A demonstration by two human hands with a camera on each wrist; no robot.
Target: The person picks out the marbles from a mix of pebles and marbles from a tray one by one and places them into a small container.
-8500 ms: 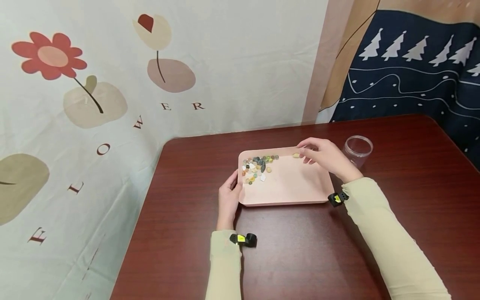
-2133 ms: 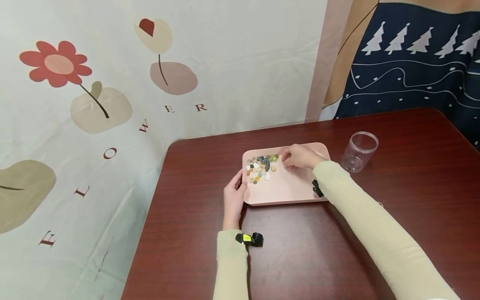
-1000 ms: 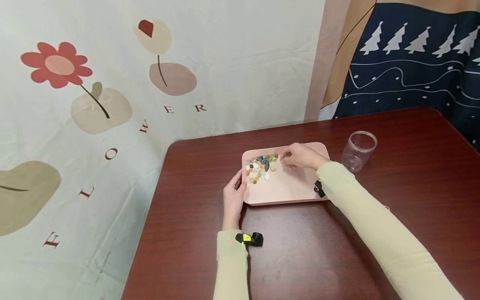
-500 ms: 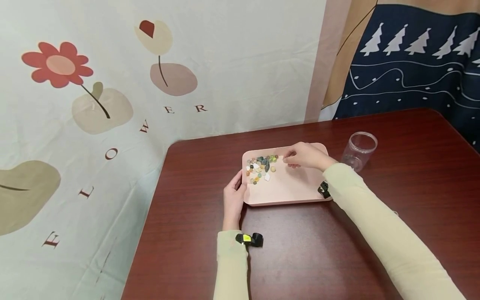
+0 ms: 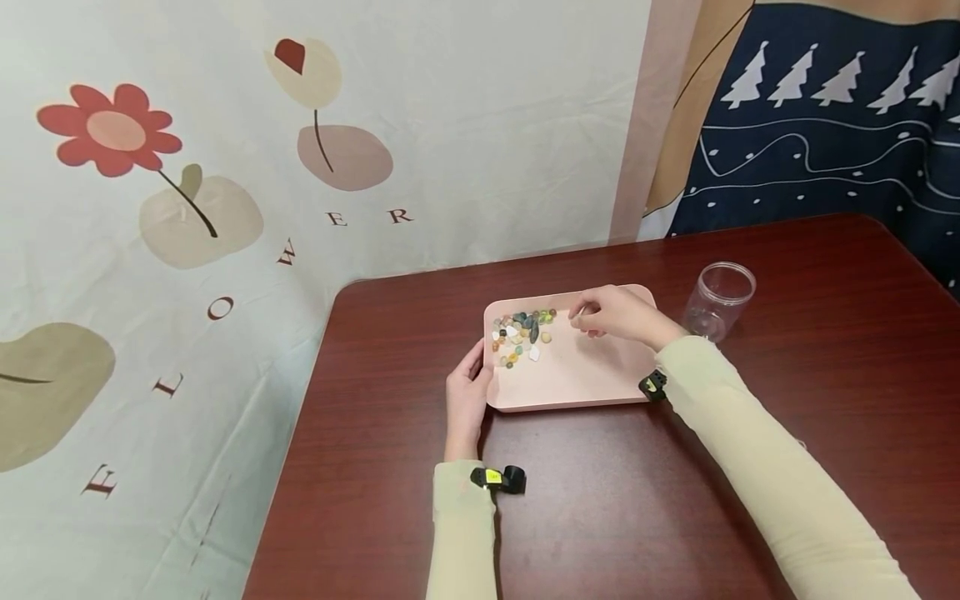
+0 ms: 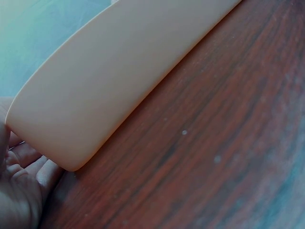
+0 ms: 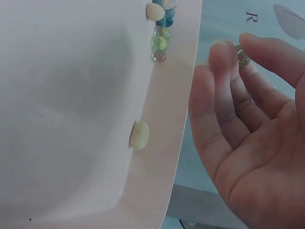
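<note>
Pinching with the fingers (image 7: 220, 67) of the right hand (image 5: 621, 315), tips drawn close together, a small greenish piece (image 7: 243, 57); cannot tell whether glass or stone. Holding it over the pink tray (image 5: 577, 387), toward 2 o'clock from the tray's middle. Gripping the same tray at 8 o'clock with the left hand (image 5: 467, 392), thumb at the rim, other fingers around the outside of the wall.

Gathered in the tray, from 9 to 11 o'clock: a loose cluster of stones and beads (image 5: 517, 332), many touching. Made out within it: 1 long dark stone (image 5: 534, 332), with a round tan stone (image 5: 546, 337) just beside it at 4 o'clock and a white stone (image 5: 534, 354) near it at 6 o'clock. Lined up at the foot of the far wall, as seen from the right wrist: glass beads (image 7: 160, 43), clear, green and reddish. Lying well apart from those, at the same wall: 1 pale oval stone (image 7: 139, 135).

Standing upright on the red-brown table (image 5: 375, 400), near the tray, between 2 and 3 o'clock from it: a clear jar (image 5: 718, 304). Hanging beyond the table at 11 o'clock: a pale cloth (image 5: 487, 125) with printed flowers.
</note>
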